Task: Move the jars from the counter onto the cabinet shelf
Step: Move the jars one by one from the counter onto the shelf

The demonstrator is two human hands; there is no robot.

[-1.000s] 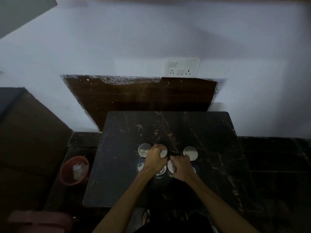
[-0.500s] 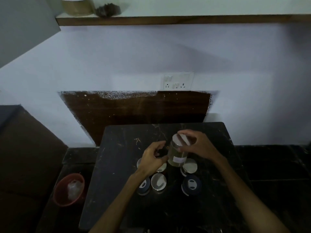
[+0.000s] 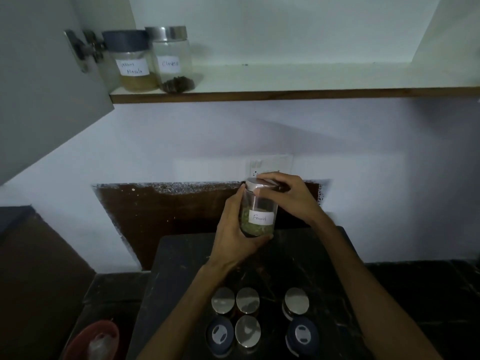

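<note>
The left hand point(image 3: 233, 237) now cups the base of the clear glass fennel jar with a steel lid point(image 3: 258, 211), while the right hand point(image 3: 285, 196) pinches its lid. Half a second ago it hung just above the dark marble worktop point(image 3: 181, 255); now it is raised well clear, heading for the white cabinet shelf point(image 3: 285, 76), where two labelled jars point(image 3: 153, 61) stand at the left end. Six lidded jars point(image 3: 246, 318) remain near the worktop's front edge.

Dim room, pale wall point(image 3: 259, 131), wall socket point(image 3: 270, 165), red bin point(image 3: 85, 341)

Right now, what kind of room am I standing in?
Most likely a home kitchen: labelled spice jars, Fennel held in both hands and Cloves up on the cabinet shelf, above a dark stone counter holding more lidded jars.
</note>
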